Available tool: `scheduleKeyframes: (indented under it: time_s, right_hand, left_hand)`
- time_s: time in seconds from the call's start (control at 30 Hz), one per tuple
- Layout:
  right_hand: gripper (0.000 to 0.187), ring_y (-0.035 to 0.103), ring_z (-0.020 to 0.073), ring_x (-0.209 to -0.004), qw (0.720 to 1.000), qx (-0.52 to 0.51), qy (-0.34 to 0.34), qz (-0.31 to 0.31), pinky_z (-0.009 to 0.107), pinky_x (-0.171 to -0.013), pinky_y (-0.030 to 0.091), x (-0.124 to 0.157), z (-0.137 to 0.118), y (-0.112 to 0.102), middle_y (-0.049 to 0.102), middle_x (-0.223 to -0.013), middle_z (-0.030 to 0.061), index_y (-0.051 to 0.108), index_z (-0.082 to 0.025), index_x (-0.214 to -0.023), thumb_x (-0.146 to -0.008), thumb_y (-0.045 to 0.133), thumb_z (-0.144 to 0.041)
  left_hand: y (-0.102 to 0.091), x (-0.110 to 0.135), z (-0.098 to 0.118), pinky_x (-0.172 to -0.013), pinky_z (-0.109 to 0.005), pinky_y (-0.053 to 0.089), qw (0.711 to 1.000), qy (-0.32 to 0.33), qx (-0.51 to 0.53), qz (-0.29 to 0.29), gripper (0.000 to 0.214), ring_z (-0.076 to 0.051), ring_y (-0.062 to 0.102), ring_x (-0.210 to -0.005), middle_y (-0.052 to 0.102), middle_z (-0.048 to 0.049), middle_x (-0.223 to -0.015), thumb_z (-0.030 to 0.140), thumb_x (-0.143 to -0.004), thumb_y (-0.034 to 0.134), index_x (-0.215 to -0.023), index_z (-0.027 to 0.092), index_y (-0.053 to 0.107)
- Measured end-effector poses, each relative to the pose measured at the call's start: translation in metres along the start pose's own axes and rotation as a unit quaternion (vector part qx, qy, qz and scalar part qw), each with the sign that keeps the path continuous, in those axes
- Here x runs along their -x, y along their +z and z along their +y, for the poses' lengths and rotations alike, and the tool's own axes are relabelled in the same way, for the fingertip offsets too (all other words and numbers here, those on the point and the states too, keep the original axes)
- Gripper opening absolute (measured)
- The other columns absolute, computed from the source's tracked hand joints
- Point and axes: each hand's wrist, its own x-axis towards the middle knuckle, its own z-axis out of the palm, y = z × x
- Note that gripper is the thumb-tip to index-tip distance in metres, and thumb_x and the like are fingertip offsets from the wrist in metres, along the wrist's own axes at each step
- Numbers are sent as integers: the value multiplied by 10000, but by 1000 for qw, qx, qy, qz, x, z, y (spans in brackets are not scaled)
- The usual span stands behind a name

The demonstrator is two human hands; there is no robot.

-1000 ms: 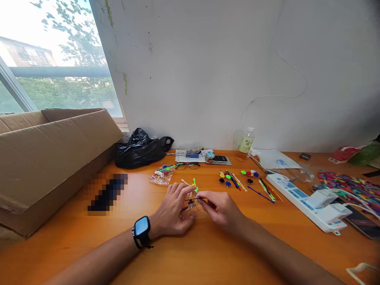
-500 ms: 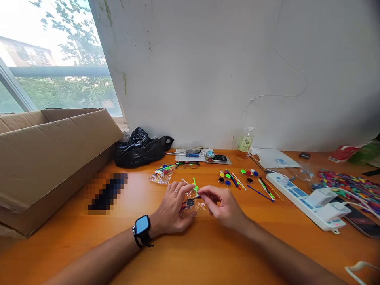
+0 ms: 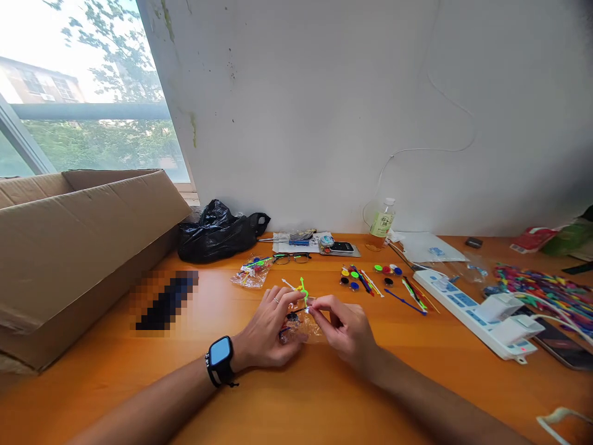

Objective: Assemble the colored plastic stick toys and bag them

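A crinkled clear plastic bag [image 3: 311,330] with small coloured plastic pieces in it lies on the table in front of me. My left hand [image 3: 273,327], wearing a ring and a watch, curls over its left side, thumb and fingers around it. From the right, my right hand [image 3: 345,327] pinches the end of a thin dark plastic stick [image 3: 297,311] at the bag. A tiny white spot shows by these fingertips; its nature is unclear. Just beyond the fingers lie a bright green arrow-shaped piece [image 3: 303,287] and a white one [image 3: 288,283].
Coloured discs [image 3: 354,287] and plastic sticks [image 3: 406,301] lie to the right, before a white power strip [image 3: 456,303]. Another small bag of pieces [image 3: 252,272], glasses [image 3: 291,257] and a bottle [image 3: 382,224] are farther back. A cardboard box [image 3: 92,241] stands left.
My right fingertips have shifted slightly, and a white spot now shows at them. The bag's plastic lies a little differently. My left hand stays nearly in place.
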Motion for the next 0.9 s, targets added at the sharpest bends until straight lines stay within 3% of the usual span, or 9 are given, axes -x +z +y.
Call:
scheduleKeyframes:
  time_s: [0.1,0.27,0.4,0.57,0.77,0.9]
  right_hand:
    - [89,616,114,-532,995,22,-86,47,243,-574,444,-2,1,-4,750,-730,-21,701,-240,-1042,-1005,665,-167]
    - [201,683,123,-584,987,10,-137,81,240,-626,499,-5,-1,-8,813,-839,15,701,-237,-1115,-969,692,-99]
    - [83,662,121,-562,988,13,-155,21,242,-627,488,-4,0,-6,779,-751,9,719,-226,-1021,-999,671,-162]
    - [159,695,150,-619,992,5,-112,-60,248,-639,494,-2,2,-7,776,-747,29,757,-237,-944,-1026,622,-218]
    - [155,740,182,-680,997,-23,-71,-33,282,-680,539,-3,3,-9,834,-923,55,784,-273,-1042,-1022,637,-227]
    - [194,733,177,-652,989,-24,-92,-115,281,-643,525,-4,2,-10,824,-851,42,788,-270,-1022,-1039,597,-240]
  left_hand:
    - [-2,0,0,-962,-491,480,999,1,38,-20,669,-315,566,-1096,601,-133,-1259,254,-837,659,-1460,239,414]
    - [-2,2,-2,-1034,-511,474,998,-7,68,-5,681,-317,554,-1166,577,-127,-1313,238,-846,652,-1476,258,393]
    - [0,4,-5,-1038,-513,476,997,-1,72,-4,721,-313,557,-1152,576,-125,-1303,204,-821,641,-1489,259,375]
    - [0,4,-5,-1016,-509,484,998,3,63,-5,744,-315,553,-1135,577,-124,-1283,184,-778,636,-1478,254,391]
    - [-2,3,-3,-1023,-507,485,998,5,69,-2,717,-323,561,-1166,581,-129,-1313,207,-803,639,-1476,257,397]
    - [-3,3,-3,-1007,-520,480,998,17,59,-3,694,-327,569,-1134,591,-134,-1290,239,-821,627,-1476,248,397]
